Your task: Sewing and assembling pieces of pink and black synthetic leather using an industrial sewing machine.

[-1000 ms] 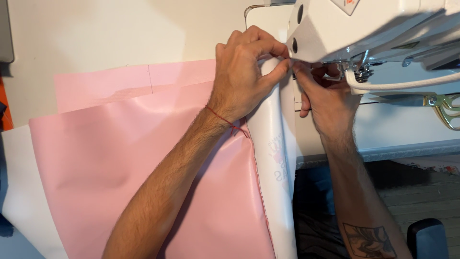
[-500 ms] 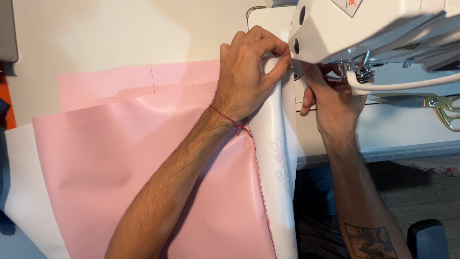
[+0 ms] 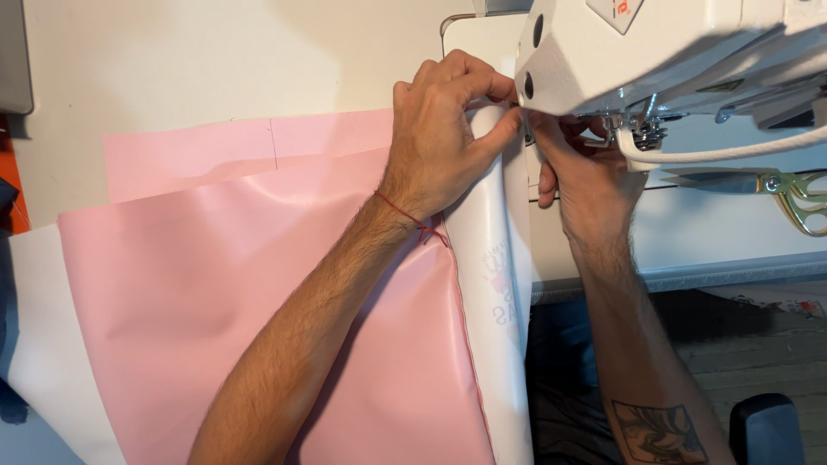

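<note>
Left hand (image 3: 444,138) grip closed: thumb and curled fingers pinch the folded white edge (image 3: 493,215) of the pink sheet (image 3: 215,293), right at the face of the sewing machine head (image 3: 655,52). A thin red thread bracelet (image 3: 405,211) circles that wrist. Right hand (image 3: 586,176) sits just beside, tucked under the machine head near the presser foot (image 3: 642,133); fingers bent toward the same edge, but the head hides the tips, so whether they grip the material cannot be told. Pink sheet is glossy, spread across the pale counter (image 3: 215,60), with the left forearm lying over it. Its white underside shows along the folded right edge and at the lower left corner. A second, flatter pink layer (image 3: 233,151) pokes out behind, carrying a short dark mark. White cord (image 3: 724,153) loops below the machine head. Gold-handled scissors (image 3: 797,198) lie on the counter to the right, well apart from both hands. Right forearm bears a dark tattoo (image 3: 659,430). Orange object (image 3: 10,185) at far left edge.
</note>
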